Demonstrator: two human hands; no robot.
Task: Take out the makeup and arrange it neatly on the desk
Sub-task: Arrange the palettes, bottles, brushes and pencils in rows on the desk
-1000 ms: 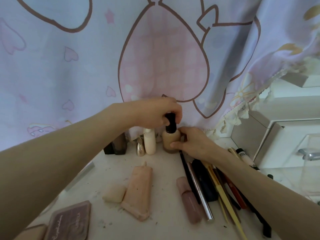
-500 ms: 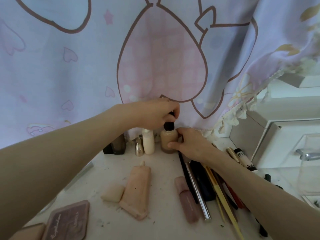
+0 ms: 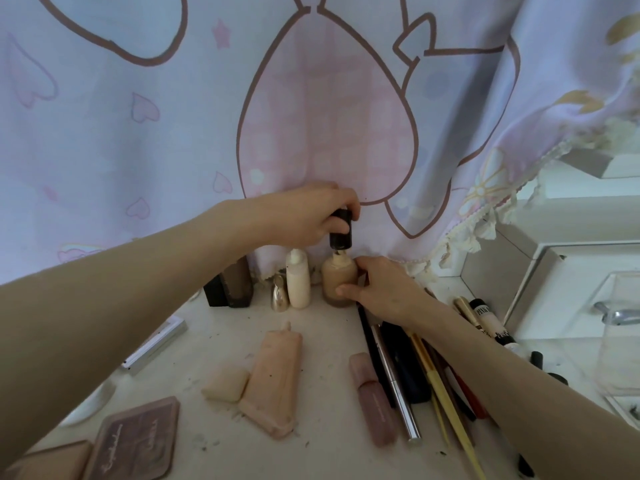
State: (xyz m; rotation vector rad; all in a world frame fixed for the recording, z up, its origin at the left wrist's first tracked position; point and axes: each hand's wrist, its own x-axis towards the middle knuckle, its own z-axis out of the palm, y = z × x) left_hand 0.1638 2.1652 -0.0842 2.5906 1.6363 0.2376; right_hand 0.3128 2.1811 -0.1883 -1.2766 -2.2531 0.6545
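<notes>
Home bedroom vanity corner: white desk (image 3: pixel 221 344) strewn with makeup, cartoon heart-print curtain (image 3: pixel 145 109) behind, white drawer unit (image 3: pixel 568 292) at right.

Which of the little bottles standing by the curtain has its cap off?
The round beige bottle between the hands: its black cap is raised above the neck. The cream bottle stays capped.

Left hand (image 3: pixel 304 216) grips the black cap (image 3: pixel 341 228) just above the foundation bottle (image 3: pixel 337 277), right hand (image 3: pixel 384 289) holds the bottle upright on the table (image 3: pixel 214 348).
</notes>
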